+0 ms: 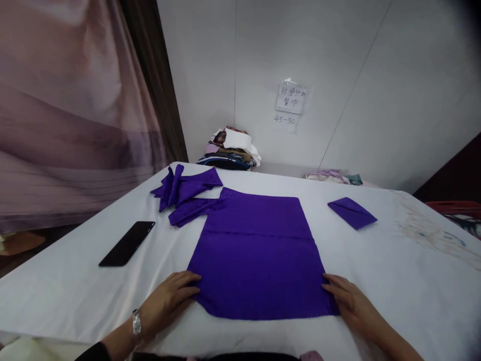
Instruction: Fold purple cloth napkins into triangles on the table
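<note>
A purple cloth napkin [259, 271] lies spread out in front of me, with a crease running across its upper part. My left hand [169, 298] rests at its lower left edge, fingers stretched out onto the fabric. At the lower right edge, the fingertips of my right hand [351, 298] lie on the cloth in much the same way, with the corner partly under the hand. Beyond it to the left is a loose heap of purple napkins [188, 188], touching the spread one. A purple napkin folded into a pointed shape [352, 212] sits apart on the right.
A black phone [128, 244] lies on the white-covered table [398, 281] at left. Stacked folded cloths [231, 149] stand by the wall, and more fabric [330, 176] is at the back right. A paper sign [291, 99] hangs above. A curtain [71, 110] borders the left side.
</note>
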`<state>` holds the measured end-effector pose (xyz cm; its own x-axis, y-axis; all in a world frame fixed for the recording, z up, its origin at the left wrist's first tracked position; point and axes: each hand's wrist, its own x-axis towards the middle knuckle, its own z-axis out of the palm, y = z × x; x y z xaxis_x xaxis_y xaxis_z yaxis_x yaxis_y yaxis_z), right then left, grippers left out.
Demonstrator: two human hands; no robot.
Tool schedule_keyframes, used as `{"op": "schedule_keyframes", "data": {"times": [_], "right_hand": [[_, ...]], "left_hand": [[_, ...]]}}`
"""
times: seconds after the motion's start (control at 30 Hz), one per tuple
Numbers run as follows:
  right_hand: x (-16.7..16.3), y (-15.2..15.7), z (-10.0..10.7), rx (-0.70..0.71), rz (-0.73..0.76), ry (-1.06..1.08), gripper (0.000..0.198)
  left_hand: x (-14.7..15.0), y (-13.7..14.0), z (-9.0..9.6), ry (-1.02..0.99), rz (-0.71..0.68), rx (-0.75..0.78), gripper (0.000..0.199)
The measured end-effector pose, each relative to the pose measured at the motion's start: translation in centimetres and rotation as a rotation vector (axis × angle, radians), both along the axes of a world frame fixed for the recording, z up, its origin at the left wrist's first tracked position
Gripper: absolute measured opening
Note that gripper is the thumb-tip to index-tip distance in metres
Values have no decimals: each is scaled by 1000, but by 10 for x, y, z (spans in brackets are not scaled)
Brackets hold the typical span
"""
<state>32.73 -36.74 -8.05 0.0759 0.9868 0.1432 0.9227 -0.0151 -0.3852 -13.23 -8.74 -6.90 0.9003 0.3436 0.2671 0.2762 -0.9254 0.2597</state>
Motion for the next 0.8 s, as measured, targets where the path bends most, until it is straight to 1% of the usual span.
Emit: {"op": "schedule_keyframes", "data": {"times": [0.07, 0.13, 0.2, 0.3, 0.4, 0.47, 0.53, 0.6, 0.67, 0.73, 0.8], "right_hand": [[-2, 5, -1, 17, -20, -2, 34], [-3, 11, -4, 41, -58, 29, 28], [-4, 15, -5, 72, -104, 108, 26], [-4, 15, -2, 102, -184, 277, 27], [-4, 7, 7, 75, -222, 361, 28], [-9, 1, 12, 54, -182, 346, 32], [-21, -2, 17, 15, -105, 294, 40], [-38, 0, 20, -41, -29, 215, 56], [-54, 7, 19, -79, 15, 126, 70], [-64, 16, 15, -72, 15, 51, 72], [-63, 23, 7, -37, -13, -1, 66]], "left_hand": [[5, 3, -2, -55, 32, -9, 18], [12, 4, 1, -93, 77, -83, 17], [20, 2, 12, -120, 140, -201, 19], [28, -1, 34, -154, 237, -385, 22], [30, -3, 52, -182, 295, -491, 22], [29, -3, 57, -201, 329, -514, 23], [30, -3, 58, -223, 363, -519, 24], [33, -2, 57, -253, 388, -520, 25], [39, -1, 57, -288, 402, -520, 26], [45, 0, 58, -322, 410, -520, 28], [50, 2, 61, -344, 415, -520, 29]]}}
